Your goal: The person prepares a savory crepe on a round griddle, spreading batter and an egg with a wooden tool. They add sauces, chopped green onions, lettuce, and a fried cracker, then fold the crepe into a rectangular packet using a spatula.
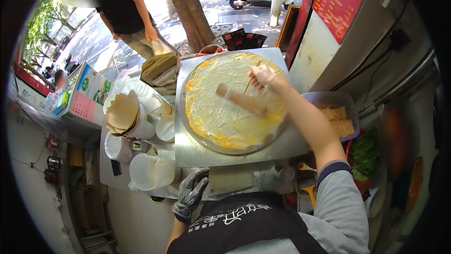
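My right hand (260, 77), in a clear plastic glove, grips the thin handle of a wooden spreader (239, 99), whose blurred blade lies across a pale batter crepe (211, 122) streaked with egg yellow on a round griddle (246, 148). My left hand (192, 187), in a grey mesh-patterned glove, is low by the front edge of the steel griddle housing (289, 148), fingers curled together; whether anything is inside them is hidden. Left of it stands a plastic pitcher (145, 172) of pale liquid.
Paper bags (159, 73), paper cones (122, 111), tubs (165, 128) and a phone (116, 167) crowd the left. At right are a container of crackers (336, 122), greens (364, 153) and a wall (319, 66). A person (122, 5) stands beyond the counter, near a tree (188, 10).
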Action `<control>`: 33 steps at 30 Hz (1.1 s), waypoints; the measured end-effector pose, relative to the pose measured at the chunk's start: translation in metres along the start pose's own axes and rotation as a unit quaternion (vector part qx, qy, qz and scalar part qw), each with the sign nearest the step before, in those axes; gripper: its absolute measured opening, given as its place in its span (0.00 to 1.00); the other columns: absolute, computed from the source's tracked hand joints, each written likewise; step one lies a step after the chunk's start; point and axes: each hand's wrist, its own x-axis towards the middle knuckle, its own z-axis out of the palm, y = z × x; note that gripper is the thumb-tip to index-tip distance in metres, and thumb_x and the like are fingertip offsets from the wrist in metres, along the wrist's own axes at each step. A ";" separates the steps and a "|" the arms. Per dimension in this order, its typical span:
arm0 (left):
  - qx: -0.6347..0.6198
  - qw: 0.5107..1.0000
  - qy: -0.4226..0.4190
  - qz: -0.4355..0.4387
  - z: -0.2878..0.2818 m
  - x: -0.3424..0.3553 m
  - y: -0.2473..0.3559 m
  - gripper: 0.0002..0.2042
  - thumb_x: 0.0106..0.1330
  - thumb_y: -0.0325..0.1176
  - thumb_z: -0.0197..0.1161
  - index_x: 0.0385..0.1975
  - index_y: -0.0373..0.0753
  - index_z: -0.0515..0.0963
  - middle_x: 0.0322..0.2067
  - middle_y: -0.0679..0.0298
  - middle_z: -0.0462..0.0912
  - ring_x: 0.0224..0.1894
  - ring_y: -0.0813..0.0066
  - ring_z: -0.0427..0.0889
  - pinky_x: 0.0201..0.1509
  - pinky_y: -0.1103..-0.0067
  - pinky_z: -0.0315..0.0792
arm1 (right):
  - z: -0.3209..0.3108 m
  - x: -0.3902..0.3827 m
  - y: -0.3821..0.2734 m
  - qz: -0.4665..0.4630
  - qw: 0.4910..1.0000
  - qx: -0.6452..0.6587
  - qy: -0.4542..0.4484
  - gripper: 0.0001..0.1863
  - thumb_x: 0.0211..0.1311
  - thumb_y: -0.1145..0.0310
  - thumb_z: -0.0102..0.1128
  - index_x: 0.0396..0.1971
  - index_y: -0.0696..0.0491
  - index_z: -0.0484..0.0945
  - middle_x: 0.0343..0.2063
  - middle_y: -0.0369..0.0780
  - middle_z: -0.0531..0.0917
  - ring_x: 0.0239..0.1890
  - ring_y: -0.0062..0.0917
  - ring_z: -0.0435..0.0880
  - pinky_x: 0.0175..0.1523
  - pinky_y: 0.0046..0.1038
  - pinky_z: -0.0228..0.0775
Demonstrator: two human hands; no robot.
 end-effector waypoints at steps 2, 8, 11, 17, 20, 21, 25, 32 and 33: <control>-0.011 1.000 -0.012 -0.002 -0.003 0.002 0.001 0.14 0.67 0.26 0.59 0.51 0.29 0.77 0.45 0.55 0.84 0.48 0.70 0.82 0.54 0.77 0.74 | -0.020 0.011 0.017 0.014 0.989 0.128 0.078 0.20 0.70 0.53 0.44 0.33 0.54 0.79 0.23 0.40 0.83 0.18 0.22 0.78 0.22 0.27 0.73; 0.014 0.997 -0.062 0.037 -0.024 0.007 -0.011 0.16 0.70 0.32 0.59 0.53 0.31 0.76 0.47 0.59 0.82 0.46 0.75 0.80 0.49 0.79 0.75 | 0.051 -0.058 0.020 0.019 0.994 0.100 0.035 0.18 0.69 0.54 0.49 0.34 0.54 0.80 0.26 0.41 0.86 0.24 0.25 0.85 0.27 0.29 0.78; -0.012 0.996 -0.082 0.036 -0.031 0.008 -0.010 0.15 0.70 0.31 0.58 0.54 0.32 0.76 0.47 0.58 0.82 0.46 0.75 0.79 0.49 0.79 0.75 | 0.058 -0.102 0.027 0.039 0.988 0.133 0.061 0.18 0.68 0.56 0.49 0.34 0.55 0.80 0.27 0.43 0.86 0.23 0.25 0.84 0.25 0.27 0.77; -0.027 0.990 -0.120 0.062 -0.044 0.010 -0.021 0.14 0.67 0.26 0.59 0.51 0.30 0.77 0.45 0.56 0.84 0.48 0.73 0.81 0.54 0.78 0.73 | -0.042 -0.173 0.081 0.038 0.892 0.297 0.340 0.18 0.72 0.55 0.47 0.30 0.54 0.76 0.18 0.34 0.76 0.16 0.15 0.68 0.18 0.20 0.58; -0.025 0.989 -0.133 0.063 -0.052 0.007 -0.033 0.14 0.67 0.26 0.60 0.51 0.30 0.77 0.45 0.56 0.84 0.48 0.73 0.82 0.54 0.78 0.73 | -0.045 -0.211 0.097 -0.029 0.872 0.317 0.372 0.19 0.75 0.53 0.44 0.32 0.53 0.76 0.20 0.33 0.76 0.18 0.12 0.69 0.20 0.18 0.60; -0.023 0.989 -0.131 0.059 -0.056 0.005 -0.039 0.14 0.67 0.26 0.60 0.51 0.30 0.78 0.45 0.56 0.84 0.48 0.73 0.81 0.55 0.78 0.73 | -0.034 -0.230 0.094 -0.055 0.884 0.289 0.363 0.20 0.75 0.53 0.43 0.33 0.53 0.76 0.21 0.33 0.76 0.19 0.12 0.71 0.21 0.17 0.61; -0.071 0.991 -0.113 0.028 -0.073 -0.003 -0.055 0.13 0.67 0.26 0.60 0.50 0.31 0.78 0.45 0.58 0.84 0.47 0.73 0.81 0.54 0.78 0.74 | 0.068 -0.290 0.071 -0.156 0.954 0.127 0.221 0.19 0.76 0.54 0.44 0.37 0.53 0.77 0.24 0.34 0.80 0.25 0.15 0.78 0.28 0.18 0.70; -0.048 0.991 -0.121 0.044 -0.081 0.000 -0.041 0.12 0.68 0.28 0.59 0.49 0.31 0.79 0.42 0.59 0.84 0.45 0.74 0.80 0.51 0.78 0.74 | 0.192 -0.306 0.120 -0.336 0.880 -0.317 0.106 0.09 0.68 0.62 0.53 0.36 0.51 0.78 0.31 0.41 0.82 0.35 0.36 0.82 0.40 0.32 0.76; -0.047 0.990 -0.124 0.043 -0.080 -0.001 -0.039 0.12 0.68 0.27 0.59 0.49 0.31 0.79 0.42 0.59 0.84 0.45 0.74 0.80 0.51 0.78 0.74 | 0.202 -0.307 0.125 -0.322 0.880 -0.340 0.083 0.08 0.67 0.63 0.54 0.35 0.50 0.78 0.32 0.41 0.81 0.37 0.36 0.82 0.42 0.33 0.75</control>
